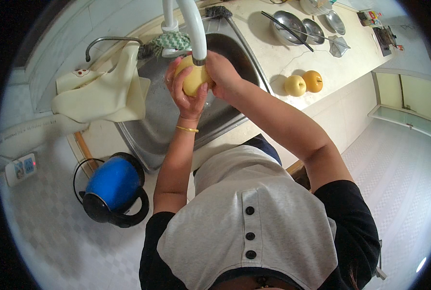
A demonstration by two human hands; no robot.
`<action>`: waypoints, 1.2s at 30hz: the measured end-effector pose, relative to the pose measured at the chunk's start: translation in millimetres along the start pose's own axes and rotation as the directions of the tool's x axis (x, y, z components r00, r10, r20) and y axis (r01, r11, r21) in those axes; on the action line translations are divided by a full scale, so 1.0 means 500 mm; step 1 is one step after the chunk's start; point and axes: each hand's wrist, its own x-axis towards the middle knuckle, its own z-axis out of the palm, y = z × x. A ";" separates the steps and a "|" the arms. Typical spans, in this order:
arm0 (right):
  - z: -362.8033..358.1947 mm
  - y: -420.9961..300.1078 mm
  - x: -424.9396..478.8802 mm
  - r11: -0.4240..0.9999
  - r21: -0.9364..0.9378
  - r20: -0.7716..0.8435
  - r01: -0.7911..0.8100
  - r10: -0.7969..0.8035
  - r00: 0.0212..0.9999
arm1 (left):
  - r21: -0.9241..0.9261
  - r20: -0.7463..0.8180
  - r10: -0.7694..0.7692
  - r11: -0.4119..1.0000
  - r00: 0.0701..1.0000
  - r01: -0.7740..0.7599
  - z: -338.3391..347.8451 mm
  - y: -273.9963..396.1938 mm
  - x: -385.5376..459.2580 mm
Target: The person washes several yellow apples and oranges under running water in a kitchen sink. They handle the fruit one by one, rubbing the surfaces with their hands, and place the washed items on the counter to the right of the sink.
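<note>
Under the white tap spout (196, 29), my left hand (188, 103) holds a round yellow fruit (191, 84), an apple or Asian pear, with fingers and thumb around it. The skin of my left hand is wet. My right hand (223, 74) is curled against the fruit's right side, its fingertips partly hidden behind the fruit and spout. Both hands are above the steel sink basin (157, 127). Two more fruits, one pale yellow (295, 86) and one deeper gold (312, 81), sit side by side on the counter right of the sink.
Steel bowls (313, 30) with dark chopsticks (286, 30) and a wire-mesh skimmer (338, 46) lie at the counter's back. A cream cloth or sheet (95, 96) drapes over the sink's left side. A green-white cloth (172, 40) hangs behind the tap. A blue kettle (114, 181) stands at lower left.
</note>
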 end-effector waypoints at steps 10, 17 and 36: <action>-0.038 0.044 -0.030 -0.042 -0.658 0.569 0.752 -0.682 0.459 | -0.795 0.191 -0.897 0.097 0.400 0.598 0.020 0.047 0.006; -0.103 -0.029 0.001 -0.054 -0.161 0.952 0.985 -0.273 0.141 | -0.529 0.595 -0.797 -0.291 0.104 0.797 -0.019 0.002 -0.028; -0.093 -0.018 0.010 -0.055 -0.836 0.547 0.545 -0.144 0.824 | -0.325 0.109 -0.831 0.489 0.546 0.809 0.033 0.031 -0.030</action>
